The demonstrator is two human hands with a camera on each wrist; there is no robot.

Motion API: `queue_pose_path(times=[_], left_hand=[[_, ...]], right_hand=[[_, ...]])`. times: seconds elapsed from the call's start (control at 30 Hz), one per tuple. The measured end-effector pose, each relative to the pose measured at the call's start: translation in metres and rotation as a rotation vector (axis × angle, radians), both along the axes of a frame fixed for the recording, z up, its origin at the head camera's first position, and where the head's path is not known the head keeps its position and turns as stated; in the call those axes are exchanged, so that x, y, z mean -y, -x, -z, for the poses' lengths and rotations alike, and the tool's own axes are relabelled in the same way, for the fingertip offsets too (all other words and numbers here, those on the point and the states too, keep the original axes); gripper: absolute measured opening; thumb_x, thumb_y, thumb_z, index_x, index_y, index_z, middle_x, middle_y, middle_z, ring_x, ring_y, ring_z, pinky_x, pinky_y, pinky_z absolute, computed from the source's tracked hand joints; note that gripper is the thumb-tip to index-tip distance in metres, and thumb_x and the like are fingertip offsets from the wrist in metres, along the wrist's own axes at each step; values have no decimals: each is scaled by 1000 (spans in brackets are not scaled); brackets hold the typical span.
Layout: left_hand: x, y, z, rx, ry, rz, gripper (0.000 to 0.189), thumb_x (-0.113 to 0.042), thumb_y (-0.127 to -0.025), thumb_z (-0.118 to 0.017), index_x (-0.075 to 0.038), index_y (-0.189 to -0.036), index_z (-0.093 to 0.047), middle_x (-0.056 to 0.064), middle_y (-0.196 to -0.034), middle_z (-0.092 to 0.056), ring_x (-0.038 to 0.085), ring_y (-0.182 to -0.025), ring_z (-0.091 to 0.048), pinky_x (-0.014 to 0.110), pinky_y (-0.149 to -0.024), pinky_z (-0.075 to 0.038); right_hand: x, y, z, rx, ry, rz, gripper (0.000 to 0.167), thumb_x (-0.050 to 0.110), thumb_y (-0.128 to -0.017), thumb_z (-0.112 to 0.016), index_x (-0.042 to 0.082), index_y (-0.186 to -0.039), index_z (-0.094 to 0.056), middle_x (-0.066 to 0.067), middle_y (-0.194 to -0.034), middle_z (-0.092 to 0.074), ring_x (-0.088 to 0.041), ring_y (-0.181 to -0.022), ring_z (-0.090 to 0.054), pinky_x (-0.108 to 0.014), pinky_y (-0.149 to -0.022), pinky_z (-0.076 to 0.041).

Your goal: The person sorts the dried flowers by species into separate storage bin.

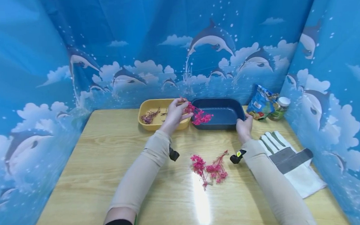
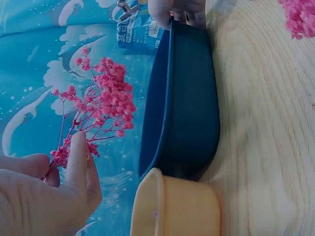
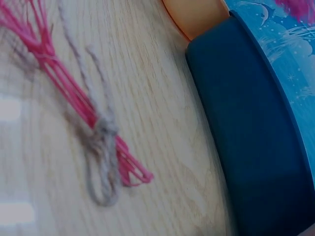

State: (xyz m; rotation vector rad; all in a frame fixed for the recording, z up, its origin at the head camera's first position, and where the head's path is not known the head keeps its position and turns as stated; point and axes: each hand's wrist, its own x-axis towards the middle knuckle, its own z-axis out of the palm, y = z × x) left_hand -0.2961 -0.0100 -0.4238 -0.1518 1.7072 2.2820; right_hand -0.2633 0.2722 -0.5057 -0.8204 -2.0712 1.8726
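My left hand (image 1: 174, 116) pinches a sprig of pink dried flowers (image 2: 112, 93) by its stems. The blossoms hang over the left end of a dark blue container (image 1: 219, 126), whose visible inside is bare. At that container's right end, my right hand (image 1: 244, 125) grips the rim. A yellow container (image 1: 150, 128) stands against its left side, with purplish dried flowers (image 1: 149, 117) inside, partly hidden by my left hand. Two pink flower bunches, a left one (image 1: 198, 164) and a right one (image 1: 218, 170), lie on the table; grey twine (image 3: 106, 142) ties one bunch's stems.
Right of the blue container stand a blue snack pouch (image 1: 258, 104) with a metal clip and a white-lidded jar (image 1: 279, 110). A white and grey work glove (image 1: 298, 174) lies beside my right forearm. A dolphin-print curtain (image 1: 152, 66) encloses the wooden table (image 1: 88, 187).
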Motion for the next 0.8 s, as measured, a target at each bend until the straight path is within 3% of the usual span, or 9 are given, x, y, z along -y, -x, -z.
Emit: queue_pose_path(times=[0.37,0.67,0.8], left_hand=[[-22,13,12,68,-48,22,42,-13,-109,-55,-3,-149,-46,16,-155,-50,35,-137,-60,34,-104,-62],[-39,21,19,109,-95,24,45,-11,-110,-53,-3,-152,-42,18,-154,-49,34,-137,-58,35,-107,-61],[-47,21,22,125,-92,21,43,-10,-110,-52,0,-150,-41,14,-142,-53,28,-127,-61,38,-108,-60]], right_hand=[[2,-1,3,29,4,-13,57,4,-104,-42,3,-160,-28,-19,-170,-31,-30,-158,-32,-38,-133,-29],[0,0,1,13,19,-10,58,4,-104,-43,4,-160,-28,-19,-170,-31,-29,-157,-32,-38,-134,-28],[0,0,2,1,16,-7,56,4,-104,-43,2,-159,-30,-20,-169,-33,-30,-156,-34,-38,-132,-30]])
